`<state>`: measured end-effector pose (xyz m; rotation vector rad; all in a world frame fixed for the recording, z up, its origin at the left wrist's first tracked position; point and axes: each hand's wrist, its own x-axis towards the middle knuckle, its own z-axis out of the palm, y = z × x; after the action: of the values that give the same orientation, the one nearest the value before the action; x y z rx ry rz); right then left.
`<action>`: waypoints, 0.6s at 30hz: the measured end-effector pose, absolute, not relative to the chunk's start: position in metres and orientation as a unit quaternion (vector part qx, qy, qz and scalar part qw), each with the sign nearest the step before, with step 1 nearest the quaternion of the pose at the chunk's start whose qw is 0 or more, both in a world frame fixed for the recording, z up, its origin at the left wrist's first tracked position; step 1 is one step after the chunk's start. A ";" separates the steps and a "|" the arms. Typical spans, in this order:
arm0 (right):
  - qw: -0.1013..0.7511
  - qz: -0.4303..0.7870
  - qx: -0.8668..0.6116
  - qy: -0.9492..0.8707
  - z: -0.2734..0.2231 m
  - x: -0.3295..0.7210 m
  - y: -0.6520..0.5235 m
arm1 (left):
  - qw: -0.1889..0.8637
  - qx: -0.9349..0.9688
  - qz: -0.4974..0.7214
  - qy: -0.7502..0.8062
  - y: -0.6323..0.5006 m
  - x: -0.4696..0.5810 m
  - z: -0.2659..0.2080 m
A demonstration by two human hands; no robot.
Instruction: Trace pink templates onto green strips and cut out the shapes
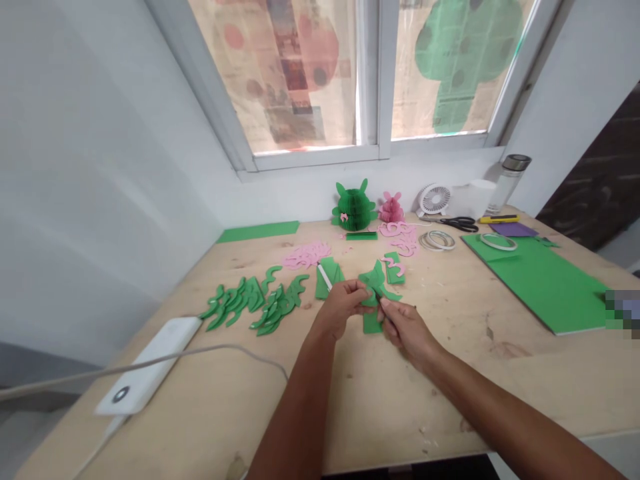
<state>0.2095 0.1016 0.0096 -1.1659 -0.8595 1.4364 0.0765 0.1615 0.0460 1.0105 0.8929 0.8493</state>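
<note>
My left hand [345, 305] pinches a cut green paper piece [374, 277] above the middle of the table. Close beside it, my right hand [407, 327] is closed around a slim dark tool [379, 297] whose tip meets the paper; its kind is hard to make out. Another green paper piece [372, 323] lies beneath the hands. Just left of them, a white pen-like tool [325, 275] rests on green paper [336, 269]. Behind the hands is a green paper strip [395, 275] with a pink curved cutout [397, 266] on it.
Piles of curved green cutouts [277, 307] and pink cutouts [307, 254] lie leftward. Honeycomb paper figures, green [355, 208] and pink [391, 208], stand behind. Scissors [463, 224], tape rolls [438, 241], a yellow cutter [500, 219] and green sheets [540, 283] are rightward. A white power strip [150, 367] sits left.
</note>
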 end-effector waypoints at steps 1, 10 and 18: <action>0.525 0.600 -0.488 -0.357 0.010 0.210 0.102 | 0.698 0.452 0.383 0.402 0.161 0.077 0.045; 0.538 0.603 -0.484 -0.335 0.008 0.210 0.104 | 0.695 0.421 0.415 0.408 0.161 0.083 0.042; 0.536 0.601 -0.488 -0.335 0.009 0.211 0.104 | 0.687 0.409 0.442 0.406 0.157 0.092 0.040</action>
<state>0.2108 0.1040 0.0089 -1.1615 -0.7986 1.4318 0.0922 0.1570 0.0404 0.9167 0.9093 0.9899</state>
